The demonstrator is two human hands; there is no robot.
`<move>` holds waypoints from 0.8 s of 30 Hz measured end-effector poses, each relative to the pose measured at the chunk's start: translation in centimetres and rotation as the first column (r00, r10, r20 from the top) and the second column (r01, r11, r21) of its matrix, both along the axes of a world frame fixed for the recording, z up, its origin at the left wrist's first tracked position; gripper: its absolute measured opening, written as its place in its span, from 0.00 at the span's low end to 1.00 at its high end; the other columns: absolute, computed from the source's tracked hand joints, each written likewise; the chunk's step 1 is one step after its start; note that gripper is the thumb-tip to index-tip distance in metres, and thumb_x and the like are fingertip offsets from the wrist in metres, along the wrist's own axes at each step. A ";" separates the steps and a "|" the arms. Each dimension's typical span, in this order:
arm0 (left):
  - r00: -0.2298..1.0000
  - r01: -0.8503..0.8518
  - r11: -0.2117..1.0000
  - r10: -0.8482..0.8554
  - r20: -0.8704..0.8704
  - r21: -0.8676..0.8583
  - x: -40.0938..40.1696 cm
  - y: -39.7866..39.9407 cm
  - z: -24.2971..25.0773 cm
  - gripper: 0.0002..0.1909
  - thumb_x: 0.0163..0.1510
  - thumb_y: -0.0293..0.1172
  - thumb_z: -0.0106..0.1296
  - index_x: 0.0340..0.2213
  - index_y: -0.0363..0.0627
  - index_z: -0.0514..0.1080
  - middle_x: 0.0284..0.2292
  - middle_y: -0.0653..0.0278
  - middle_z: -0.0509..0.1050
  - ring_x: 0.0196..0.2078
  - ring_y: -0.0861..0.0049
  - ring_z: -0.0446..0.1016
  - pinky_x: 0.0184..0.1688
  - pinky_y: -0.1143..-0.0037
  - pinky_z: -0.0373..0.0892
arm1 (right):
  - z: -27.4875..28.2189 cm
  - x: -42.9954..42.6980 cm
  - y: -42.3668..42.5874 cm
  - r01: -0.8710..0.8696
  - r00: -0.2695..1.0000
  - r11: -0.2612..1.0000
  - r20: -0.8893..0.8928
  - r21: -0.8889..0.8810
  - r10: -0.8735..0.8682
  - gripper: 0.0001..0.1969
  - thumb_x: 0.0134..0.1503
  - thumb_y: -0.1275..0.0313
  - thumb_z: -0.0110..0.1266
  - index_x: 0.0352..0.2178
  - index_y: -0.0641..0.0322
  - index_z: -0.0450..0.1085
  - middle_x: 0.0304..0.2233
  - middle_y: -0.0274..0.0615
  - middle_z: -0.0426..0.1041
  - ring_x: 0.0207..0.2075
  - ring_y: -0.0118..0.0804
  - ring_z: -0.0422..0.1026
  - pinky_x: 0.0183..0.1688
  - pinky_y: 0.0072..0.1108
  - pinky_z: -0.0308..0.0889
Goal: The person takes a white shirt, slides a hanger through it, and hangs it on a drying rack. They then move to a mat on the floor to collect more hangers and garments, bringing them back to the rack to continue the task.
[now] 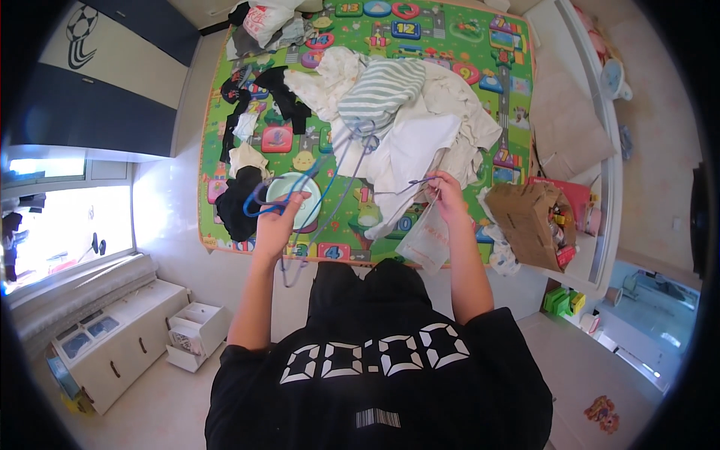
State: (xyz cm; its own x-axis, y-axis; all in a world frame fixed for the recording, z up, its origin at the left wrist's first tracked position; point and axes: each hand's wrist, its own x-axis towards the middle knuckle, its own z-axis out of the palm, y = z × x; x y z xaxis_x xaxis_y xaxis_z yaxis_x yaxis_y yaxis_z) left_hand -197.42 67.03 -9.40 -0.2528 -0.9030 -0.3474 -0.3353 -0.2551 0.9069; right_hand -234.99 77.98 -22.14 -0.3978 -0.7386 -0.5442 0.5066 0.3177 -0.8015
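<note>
Several blue and purple clothes hangers [250, 206] are gripped in my left hand [281, 219], their loops spreading toward the middle of the mat. Under that hand lies a pale green basin [307, 216]. My right hand [450, 197] pinches a thin purple hanger [422, 181] between its fingertips. Just below it is a translucent plastic bag [424, 242] with red print; whether the fingers also hold its handle is unclear. Beyond both hands, white garments [413, 138] lie in a heap, with a green-and-white striped cloth [382, 93] on top.
A colourful play mat [304, 160] spreads before me. Black clothes [244, 202] and small pale pieces [247, 126] lie at its left. An open cardboard box [520, 222] with packages stands right. Farther back sits a white plastic bag [269, 22]. A dark cabinet [95, 109] flanks the left.
</note>
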 end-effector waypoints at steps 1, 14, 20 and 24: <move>1.000 0.003 1.000 -0.003 -0.001 0.002 -0.3 0.0 0.3 0.17 0.62 0.41 0.50 0.37 0.39 0.77 0.13 0.79 0.61 0.12 0.91 0.55 0.15 0.80 0.51 | -0.4 0.1 0.0 0.025 0.999 1.000 0.048 0.000 -0.024 0.08 0.52 0.78 0.51 0.35 0.65 0.71 0.25 0.34 0.72 0.22 0.23 0.68 0.23 0.15 0.63; 0.883 -0.051 0.941 0.199 -0.425 0.334 -2.5 0.7 1.4 0.08 0.61 0.35 0.51 0.33 0.43 0.69 0.11 0.75 0.60 0.09 0.89 0.54 0.13 0.85 0.49 | 7.3 6.0 -2.0 -0.058 0.825 0.956 -0.553 -0.287 -0.115 0.21 0.61 0.75 0.46 0.57 0.57 0.59 0.22 0.33 0.70 0.19 0.23 0.65 0.25 0.17 0.62; 0.774 -0.035 0.911 0.285 -0.565 0.412 -3.9 -1.6 3.3 0.09 0.63 0.35 0.47 0.36 0.42 0.68 0.13 0.74 0.59 0.10 0.89 0.54 0.13 0.84 0.49 | 12.2 7.8 -2.7 -0.421 0.740 0.902 -0.610 -0.091 0.284 0.14 0.62 0.71 0.47 0.49 0.57 0.71 0.14 0.32 0.66 0.18 0.24 0.65 0.24 0.18 0.60; 0.793 -0.076 0.932 0.272 -0.545 0.354 -3.6 -2.4 4.1 0.11 0.63 0.36 0.47 0.37 0.40 0.71 0.14 0.74 0.60 0.11 0.89 0.55 0.13 0.84 0.51 | 15.5 8.4 -2.4 -0.491 0.204 0.799 -0.846 0.347 0.493 0.11 0.60 0.67 0.50 0.40 0.50 0.78 0.19 0.38 0.73 0.20 0.35 0.69 0.30 0.24 0.63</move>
State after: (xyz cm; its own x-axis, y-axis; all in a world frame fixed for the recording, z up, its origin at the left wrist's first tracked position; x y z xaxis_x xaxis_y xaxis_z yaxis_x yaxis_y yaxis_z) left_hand -201.02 64.68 -5.28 -0.3418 -0.8274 -0.4457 0.3014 -0.5457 0.7819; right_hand -226.60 75.59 -6.67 -0.1799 -0.9736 -0.1409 -0.7312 0.2281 -0.6429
